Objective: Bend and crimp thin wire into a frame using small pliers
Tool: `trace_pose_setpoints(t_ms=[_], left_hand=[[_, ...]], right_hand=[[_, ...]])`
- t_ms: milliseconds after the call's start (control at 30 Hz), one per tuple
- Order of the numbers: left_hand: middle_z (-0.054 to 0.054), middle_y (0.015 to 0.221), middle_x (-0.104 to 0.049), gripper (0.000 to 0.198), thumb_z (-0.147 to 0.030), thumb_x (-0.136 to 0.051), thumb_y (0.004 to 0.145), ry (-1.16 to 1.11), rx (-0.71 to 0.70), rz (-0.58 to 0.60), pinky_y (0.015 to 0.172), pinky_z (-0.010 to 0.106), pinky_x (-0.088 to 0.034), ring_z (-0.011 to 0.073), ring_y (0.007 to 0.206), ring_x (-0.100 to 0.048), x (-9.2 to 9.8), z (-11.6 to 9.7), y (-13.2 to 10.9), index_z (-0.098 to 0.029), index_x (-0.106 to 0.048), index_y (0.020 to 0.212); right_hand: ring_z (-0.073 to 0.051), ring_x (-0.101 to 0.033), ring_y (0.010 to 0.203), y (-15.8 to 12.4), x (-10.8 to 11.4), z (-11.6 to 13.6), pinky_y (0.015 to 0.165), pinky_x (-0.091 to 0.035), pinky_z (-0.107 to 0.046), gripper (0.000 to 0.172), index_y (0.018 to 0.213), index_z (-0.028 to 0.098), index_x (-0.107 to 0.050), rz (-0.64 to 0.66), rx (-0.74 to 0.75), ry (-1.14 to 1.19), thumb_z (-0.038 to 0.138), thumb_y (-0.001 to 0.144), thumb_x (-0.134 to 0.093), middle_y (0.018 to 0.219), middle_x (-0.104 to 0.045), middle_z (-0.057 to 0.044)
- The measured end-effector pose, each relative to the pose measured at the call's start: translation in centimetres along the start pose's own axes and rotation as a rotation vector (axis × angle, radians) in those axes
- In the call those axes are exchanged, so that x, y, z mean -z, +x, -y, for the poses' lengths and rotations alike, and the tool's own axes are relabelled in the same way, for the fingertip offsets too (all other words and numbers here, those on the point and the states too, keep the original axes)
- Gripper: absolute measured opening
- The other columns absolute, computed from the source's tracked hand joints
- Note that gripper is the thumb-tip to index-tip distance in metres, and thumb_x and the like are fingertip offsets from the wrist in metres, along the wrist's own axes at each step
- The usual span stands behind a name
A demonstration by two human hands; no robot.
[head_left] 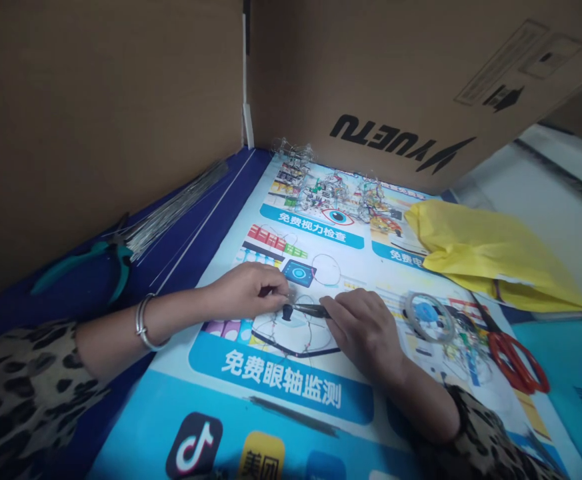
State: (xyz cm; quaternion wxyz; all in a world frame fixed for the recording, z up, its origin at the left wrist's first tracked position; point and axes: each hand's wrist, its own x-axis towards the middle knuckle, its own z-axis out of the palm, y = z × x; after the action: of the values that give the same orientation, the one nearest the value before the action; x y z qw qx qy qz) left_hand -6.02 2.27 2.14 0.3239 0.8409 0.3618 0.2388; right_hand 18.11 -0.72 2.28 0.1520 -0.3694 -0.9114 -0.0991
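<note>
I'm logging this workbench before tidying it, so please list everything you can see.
cardboard panels: two, brown, standing at back and left
poster: one, blue and white, flat under the hands
wire rods: one bundle, silver, far left by the cardboard
pliers: one, teal handles, beside the rods
wire pieces: a heap, silvery with mixed colours, poster's far end
bag: one, yellow, right
coil: one, clear-grey ring, near the right hand
scissors: one, red handles, right
dark tool: one, black, in the right hand
bracelet: one, silver, left wrist
left hand: one, pinching at the tool's tip
right hand: one, gripping the tool
</note>
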Motion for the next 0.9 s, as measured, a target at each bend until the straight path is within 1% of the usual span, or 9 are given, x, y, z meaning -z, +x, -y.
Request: trace_pose_setpoints(t_ms=[133,233,400,600,900], left_hand=[[-0.002,0.066,-0.058,0.009,-0.015,-0.055,0.077,-0.029,0.017,0.002,0.057,0.019,-0.035,0.0086,0.062,-0.051,-0.2,-0.1,0.0,-0.015,-0.061,0.071],[-0.002,0.064,-0.057,0.01,-0.016,-0.054,0.078,-0.042,0.019,-0.007,0.058,0.02,-0.035,0.0085,0.061,-0.05,-0.3,-0.1,0.1,-0.015,-0.059,0.07],[-0.003,0.061,-0.055,0.013,-0.017,-0.054,0.078,0.027,-0.056,-0.042,0.066,0.024,-0.036,0.0095,0.062,-0.049,-0.5,-0.2,0.3,-0.015,-0.057,0.066],[-0.003,0.063,-0.058,0.015,-0.02,-0.054,0.08,0.035,-0.01,-0.055,0.075,0.028,-0.036,0.0102,0.064,-0.052,-0.7,-0.4,0.4,-0.015,-0.056,0.065],[-0.002,0.062,-0.06,0.018,-0.02,-0.052,0.082,-0.008,0.01,-0.043,0.075,0.027,-0.036,0.0103,0.064,-0.052,-0.5,-0.5,0.4,-0.015,-0.059,0.066]], right_hand=[[-0.018,-0.043,0.072,0.4,0.0,0.3,0.065,-0.029,-0.032,0.014,0.089,0.017,-0.062,0.092,0.011,-0.034,0.015,0.083,-0.049,0.072,-0.057,-0.003],[-0.018,-0.041,0.071,0.6,-0.1,0.4,0.064,-0.027,-0.032,0.013,0.084,0.018,-0.061,0.135,0.005,-0.052,0.014,0.083,-0.049,0.071,-0.055,-0.003],[-0.018,-0.04,0.072,0.7,-0.2,0.4,0.065,-0.024,-0.033,0.012,0.079,0.02,-0.058,0.17,0.01,-0.093,0.015,0.084,-0.048,0.071,-0.053,-0.002],[-0.019,-0.038,0.071,0.8,0.0,0.5,0.064,-0.022,-0.033,0.012,0.075,0.02,-0.055,0.213,-0.003,-0.109,0.013,0.083,-0.048,0.07,-0.052,-0.002],[-0.019,-0.037,0.07,1.1,0.0,0.6,0.063,-0.021,-0.033,0.013,0.074,0.02,-0.053,0.228,0.006,-0.114,0.014,0.084,-0.048,0.07,-0.051,-0.002]])
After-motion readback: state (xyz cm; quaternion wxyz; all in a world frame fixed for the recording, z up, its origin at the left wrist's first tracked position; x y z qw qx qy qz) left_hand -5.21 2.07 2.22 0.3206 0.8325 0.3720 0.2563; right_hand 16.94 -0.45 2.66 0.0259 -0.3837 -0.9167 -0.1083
